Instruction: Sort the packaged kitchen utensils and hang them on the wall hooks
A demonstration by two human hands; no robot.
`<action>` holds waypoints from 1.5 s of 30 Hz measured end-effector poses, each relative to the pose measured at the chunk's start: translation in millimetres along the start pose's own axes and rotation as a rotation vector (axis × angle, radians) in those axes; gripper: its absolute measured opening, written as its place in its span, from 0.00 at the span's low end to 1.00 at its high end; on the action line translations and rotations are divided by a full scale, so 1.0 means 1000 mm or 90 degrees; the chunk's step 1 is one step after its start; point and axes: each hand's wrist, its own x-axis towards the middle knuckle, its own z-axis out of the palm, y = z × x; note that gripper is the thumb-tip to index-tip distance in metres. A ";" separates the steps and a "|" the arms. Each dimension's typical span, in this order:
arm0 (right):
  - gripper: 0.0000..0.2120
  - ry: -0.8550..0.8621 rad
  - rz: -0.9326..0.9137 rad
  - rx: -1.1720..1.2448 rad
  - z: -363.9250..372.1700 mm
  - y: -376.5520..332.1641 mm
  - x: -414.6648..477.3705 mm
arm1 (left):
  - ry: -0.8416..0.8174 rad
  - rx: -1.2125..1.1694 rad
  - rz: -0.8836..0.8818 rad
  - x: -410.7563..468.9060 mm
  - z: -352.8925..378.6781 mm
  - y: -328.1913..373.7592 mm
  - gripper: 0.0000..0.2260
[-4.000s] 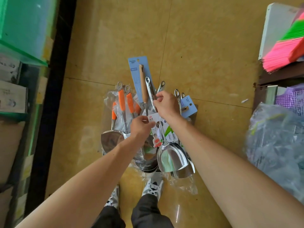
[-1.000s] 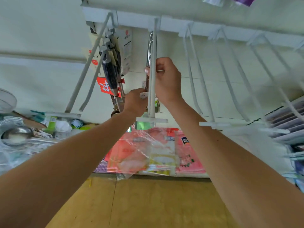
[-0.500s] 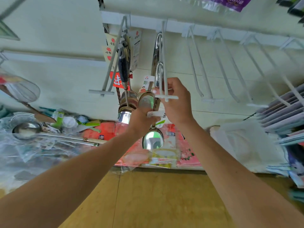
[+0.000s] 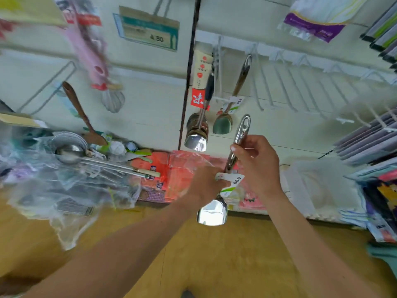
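A steel spatula (image 4: 239, 136) with a white label stands upright in front of me, hanging hole at the top, blade (image 4: 212, 212) at the bottom. My right hand (image 4: 256, 164) grips its handle. My left hand (image 4: 206, 183) holds it lower down, at the label. Above on the wall, a second steel spatula (image 4: 233, 100) hangs from a white wire hook (image 4: 256, 82). Left of it, several black-handled ladles (image 4: 199, 125) hang from another hook.
A row of bare white wire hooks (image 4: 318, 91) runs to the right along the wall. Bagged utensils (image 4: 71, 168) are piled on the shelf at left, red packets (image 4: 171, 173) in the middle, stacked goods (image 4: 369, 147) at right. Yellow floor lies below.
One spatula now hangs on the hook. My hands have come down and away from the hook holding another spatula. The view has tilted down and the hooks sit farther off.
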 end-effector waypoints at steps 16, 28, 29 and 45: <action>0.11 -0.306 -0.226 0.037 0.326 -0.227 -0.142 | 0.346 -0.080 -0.101 -0.209 -0.343 -0.113 0.10; 0.10 -0.609 -0.373 0.077 0.559 -0.367 -0.372 | 0.666 -0.152 -0.237 -0.469 -0.522 -0.234 0.09; 0.10 -0.635 -0.380 0.076 0.575 -0.370 -0.390 | 0.686 -0.156 -0.252 -0.488 -0.528 -0.245 0.09; 0.09 -1.016 -0.425 -0.118 0.761 -0.224 -0.568 | 0.866 -0.465 -0.483 -0.588 -0.452 -0.459 0.04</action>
